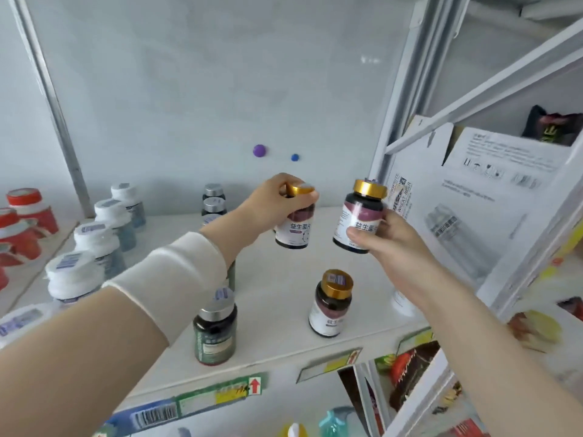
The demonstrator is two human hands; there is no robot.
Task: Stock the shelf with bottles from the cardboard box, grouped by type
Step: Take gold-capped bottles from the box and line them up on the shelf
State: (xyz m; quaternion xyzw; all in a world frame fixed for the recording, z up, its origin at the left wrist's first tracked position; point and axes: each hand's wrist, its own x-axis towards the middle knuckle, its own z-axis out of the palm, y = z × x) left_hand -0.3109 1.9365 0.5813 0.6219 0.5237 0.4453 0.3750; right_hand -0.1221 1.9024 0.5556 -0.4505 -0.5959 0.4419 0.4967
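My left hand (277,197) grips one gold-capped dark bottle (295,230) from above by its cap, holding it above the white shelf (284,339). My right hand (383,244) holds a second gold-capped bottle (359,216) by its body, tilted slightly, to the right of the first. A third gold-capped bottle (331,304) stands upright on the shelf below them. A silver-capped green-label bottle (216,331) stands near the front edge. The white cardboard box (467,209) leans at the right; its inside is hidden.
White-capped bottles (94,241) run in a row at the left, red-capped jars (22,222) beyond them. Silver-capped dark bottles (214,200) stand at the back. A diagonal shelf brace (492,80) crosses above the box. Price tags (220,395) line the shelf edge.
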